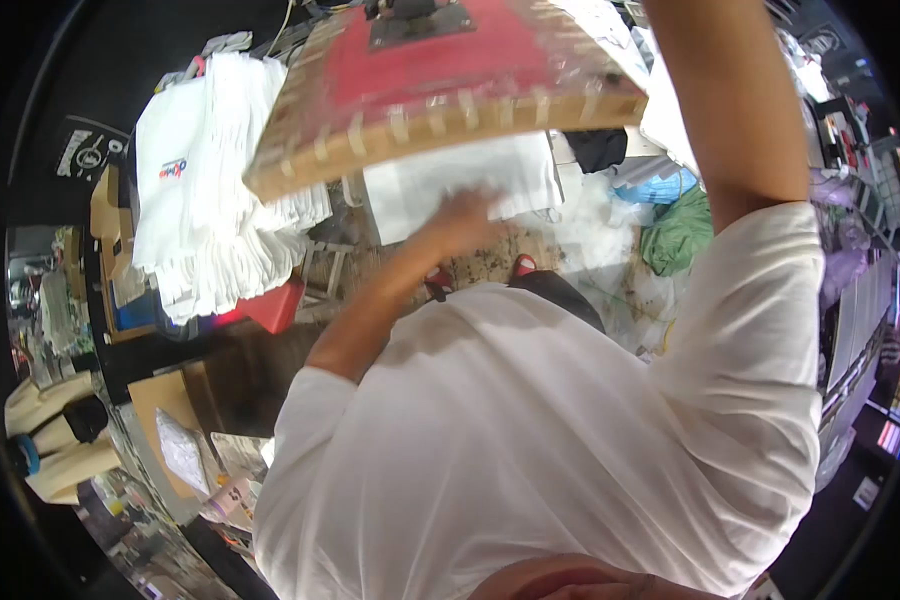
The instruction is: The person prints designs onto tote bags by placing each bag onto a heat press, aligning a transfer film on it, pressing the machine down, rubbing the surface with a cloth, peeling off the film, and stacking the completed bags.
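My left hand (470, 217) is smeared by motion, over the near edge of a white cloth piece (450, 178) laid out flat. Its fingers are too blurred to read. Above that cloth hangs a wooden-edged screen printing frame (460, 122), tilted, its red screen (450, 65) facing up. A dark clamp-like part (422, 25) sits on top of the frame. My right arm (735, 110) stretches up past the frame's right side, and the hand is beyond the top edge of the view.
To the left stands a thick stack of white cloth pieces (215, 190), with a small coloured print on one. A red container (273, 305) sits beneath it. On the right are a green bag (678, 235) and a blue plastic bag (658, 188). Cardboard (170, 400) lies lower left.
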Motion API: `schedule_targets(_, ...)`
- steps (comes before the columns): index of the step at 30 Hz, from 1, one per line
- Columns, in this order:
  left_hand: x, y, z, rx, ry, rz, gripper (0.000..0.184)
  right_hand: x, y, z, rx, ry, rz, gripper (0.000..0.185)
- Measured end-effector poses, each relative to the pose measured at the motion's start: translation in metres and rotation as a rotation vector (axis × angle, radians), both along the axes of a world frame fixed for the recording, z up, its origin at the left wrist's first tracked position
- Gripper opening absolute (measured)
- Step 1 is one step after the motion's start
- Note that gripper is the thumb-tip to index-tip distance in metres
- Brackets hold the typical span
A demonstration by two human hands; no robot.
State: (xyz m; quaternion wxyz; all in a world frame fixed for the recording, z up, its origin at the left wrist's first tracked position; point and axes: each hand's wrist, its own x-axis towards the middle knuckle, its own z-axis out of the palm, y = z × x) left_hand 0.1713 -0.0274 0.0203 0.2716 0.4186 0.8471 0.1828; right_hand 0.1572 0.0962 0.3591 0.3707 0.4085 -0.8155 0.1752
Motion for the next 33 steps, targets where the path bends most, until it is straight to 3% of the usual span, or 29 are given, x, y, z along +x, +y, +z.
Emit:
schedule_targets(1,0.014,-0.005,0.048,0.108,-0.353,-0.157,0.073,0.0,0.001,-0.003,0.005,0.007,-0.006,0.035)
schedule_targets(2,0.031,-0.01,0.093,0.041,-0.48,-0.219,0.068,0.0,0.003,-0.006,0.014,0.011,-0.019,0.035)
schedule_targets(4,0.047,-0.041,0.106,0.456,-0.447,-0.556,0.065,0.002,0.008,-0.022,0.047,-0.025,-0.061,0.036)
schedule_targets(5,0.039,-0.042,0.146,0.585,-0.662,-0.683,0.059,0.007,0.009,-0.042,0.072,-0.113,-0.073,0.037)
schedule_targets(7,0.013,-0.049,0.189,0.618,-0.798,-0.927,0.067,0.019,0.009,-0.103,0.055,-0.446,-0.075,0.035)
schedule_targets(9,-0.011,-0.056,0.17,0.933,-1.008,-0.935,0.067,0.03,0.008,-0.175,-0.081,-0.771,-0.115,0.033)
schedule_targets(10,-0.027,-0.06,0.159,0.889,-1.123,-0.732,0.062,0.035,0.003,-0.214,-0.169,-0.729,-0.175,0.03)
schedule_targets(11,-0.033,-0.053,0.149,0.852,-1.018,-0.416,0.057,0.036,0.0,-0.252,-0.26,-0.686,-0.222,0.027)
schedule_targets(12,-0.039,-0.045,0.139,0.785,-0.942,-0.105,0.052,0.035,-0.002,-0.287,-0.305,-0.822,-0.349,0.023)
schedule_targets(13,-0.044,-0.037,0.115,0.767,-0.554,-0.016,0.05,0.032,-0.005,-0.31,-0.364,-0.955,-0.474,0.021)
schedule_targets(14,-0.048,-0.028,0.092,0.682,-0.182,0.108,0.048,0.027,-0.01,-0.321,-0.338,-0.85,-0.363,0.019)
schedule_targets(15,-0.059,-0.021,0.06,0.643,0.269,-0.055,0.048,0.022,-0.01,-0.327,-0.3,-0.748,-0.251,0.018)
schedule_targets(16,-0.053,-0.015,0.065,0.774,0.376,-0.103,0.04,0.022,-0.005,-0.326,-0.306,-0.732,-0.305,0.018)
schedule_targets(17,-0.055,-0.015,0.055,0.791,0.358,-0.151,0.04,0.027,-0.005,-0.321,-0.384,-0.613,-0.338,0.018)
schedule_targets(18,-0.058,-0.019,0.041,0.757,0.293,-0.047,0.037,0.032,-0.005,-0.319,-0.453,-0.501,-0.358,0.019)
schedule_targets(19,-0.061,-0.02,0.033,0.72,0.237,0.064,0.035,0.035,-0.004,-0.323,-0.452,-0.495,-0.385,0.019)
schedule_targets(23,-0.064,-0.017,0.033,0.742,0.273,0.022,0.032,0.034,-0.006,-0.338,-0.485,-0.537,-0.338,0.021)
schedule_targets(25,-0.063,-0.015,0.029,0.801,0.296,0.02,0.031,0.036,-0.001,-0.335,-0.358,-0.613,-0.34,0.022)
schedule_targets(28,-0.072,-0.015,-0.011,0.686,0.428,-0.065,0.041,0.015,-0.009,-0.405,-0.326,-0.573,-0.325,0.022)
schedule_targets(29,-0.075,-0.013,-0.009,0.628,0.521,-0.1,0.045,0.005,-0.01,-0.405,-0.338,-0.54,-0.302,0.021)
schedule_targets(31,-0.069,-0.011,-0.005,0.768,0.422,0.012,0.051,0.012,-0.007,-0.405,-0.218,-0.605,-0.353,0.022)
schedule_targets(33,-0.067,-0.014,-0.002,0.665,0.419,-0.019,0.056,0.012,-0.009,-0.404,-0.212,-0.59,-0.374,0.025)
